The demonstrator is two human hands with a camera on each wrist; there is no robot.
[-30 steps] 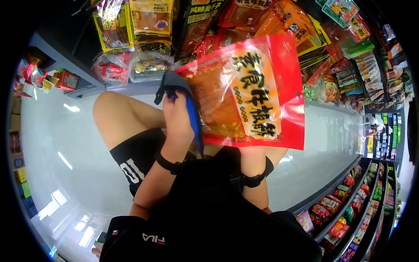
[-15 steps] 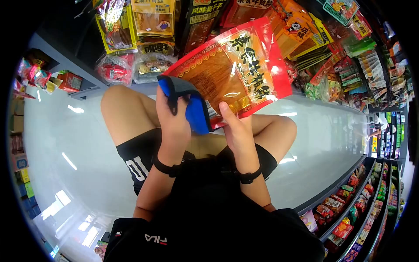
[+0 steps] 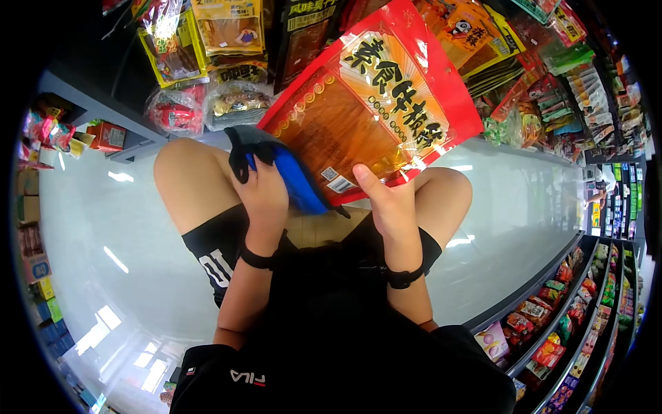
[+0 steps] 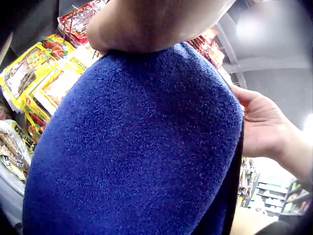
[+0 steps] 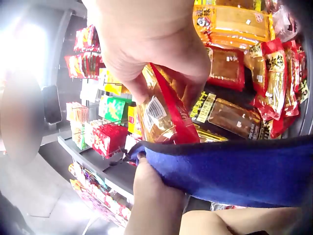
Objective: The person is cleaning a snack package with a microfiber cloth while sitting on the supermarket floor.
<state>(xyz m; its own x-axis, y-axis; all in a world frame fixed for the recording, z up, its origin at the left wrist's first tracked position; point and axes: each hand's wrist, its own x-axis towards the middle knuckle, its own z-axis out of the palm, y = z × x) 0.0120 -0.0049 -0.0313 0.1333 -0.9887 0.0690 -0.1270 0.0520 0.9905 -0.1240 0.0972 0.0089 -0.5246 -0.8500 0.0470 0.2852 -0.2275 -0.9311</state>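
Observation:
My right hand [image 3: 393, 207] pinches the lower edge of a flat red snack packet [image 3: 331, 114], its thumb on the front and the fingers behind. The packet is tilted, with a clear window over brown strips and black characters on its front. In my left hand [image 3: 265, 193] is a blue plush cloth [image 3: 301, 185] with a grey back and black strap. Its fingers curl at the strap, and the cloth overlaps the packet's lower left corner. In the left wrist view the blue plush face [image 4: 137, 142] fills the middle. The right wrist view shows the packet's barcode side [image 5: 155, 111] under the right fingers.
Hanging yellow packets [image 3: 231, 27] and orange packets [image 3: 469, 34] fill the rack ahead. Bagged goods [image 3: 238, 103] lie on the lower shelf at left. Tiered snack shelves [image 3: 538, 324] run along the right. My bent knees are below the hands, over a glossy floor [image 3: 124, 207].
The packet has turned and moved up, then slightly right, and its front now faces me with the right thumb showing. The left hand with the cloth has shifted a little left and down.

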